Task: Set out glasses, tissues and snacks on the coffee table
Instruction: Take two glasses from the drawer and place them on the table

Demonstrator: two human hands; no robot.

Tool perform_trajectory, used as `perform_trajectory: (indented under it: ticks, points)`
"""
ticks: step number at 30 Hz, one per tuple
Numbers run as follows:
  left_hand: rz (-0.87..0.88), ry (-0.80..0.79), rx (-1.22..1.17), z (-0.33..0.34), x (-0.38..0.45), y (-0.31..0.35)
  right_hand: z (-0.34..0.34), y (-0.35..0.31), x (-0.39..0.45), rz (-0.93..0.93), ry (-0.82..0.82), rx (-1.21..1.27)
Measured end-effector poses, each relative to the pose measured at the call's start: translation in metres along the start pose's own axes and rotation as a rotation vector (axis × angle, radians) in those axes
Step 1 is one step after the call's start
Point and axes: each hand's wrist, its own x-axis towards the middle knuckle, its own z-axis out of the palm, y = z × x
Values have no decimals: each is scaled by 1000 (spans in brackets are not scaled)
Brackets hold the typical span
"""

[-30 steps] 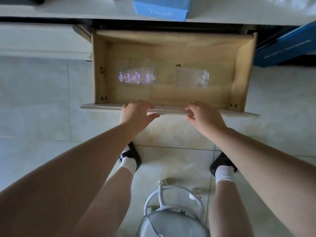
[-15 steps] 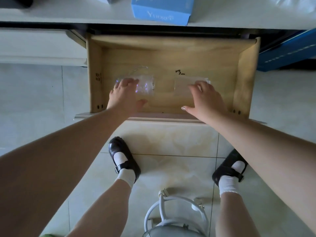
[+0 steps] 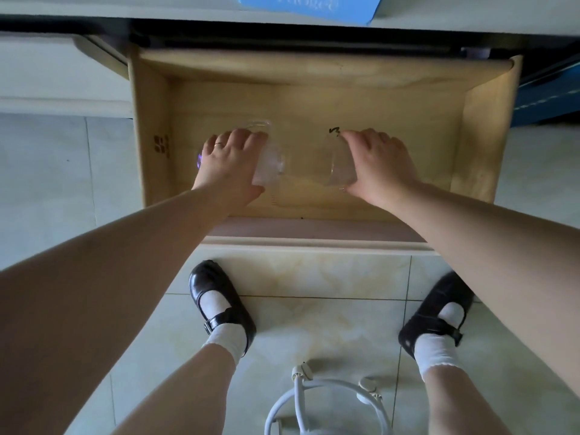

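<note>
**Both glasses gripped in open drawer**

Half a second ago the hands only reached in; now the left hand (image 3: 230, 160) curls round the left glass (image 3: 270, 164) and the right hand (image 3: 376, 161) round the right glass (image 3: 340, 166), inside the drawer (image 3: 150, 127). Lifting out comes next, apparently. Blue box (image 3: 309, 6) lettering unreadable; drawer floor bears a "3"-like mark

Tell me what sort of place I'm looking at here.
Probably a home living area: a pale wooden drawer pulled out of a low white table, glossy tile floor, and a blue tissue box on top. Both hands grip glasses inside.
</note>
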Motion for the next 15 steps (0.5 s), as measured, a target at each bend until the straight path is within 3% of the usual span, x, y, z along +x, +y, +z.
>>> perform_trajectory:
  ticks: [6,10,15]
  points:
    - [-132,193,-521,-29,-57,9,-44,-13,-41,-90,118,209]
    - [-284,331,-715,-66,-113,24,-95,-37,-74,-126,130,409]
    - [-457,461,-865,-126,-193,36,-165,-82,-108,-216,71,473]
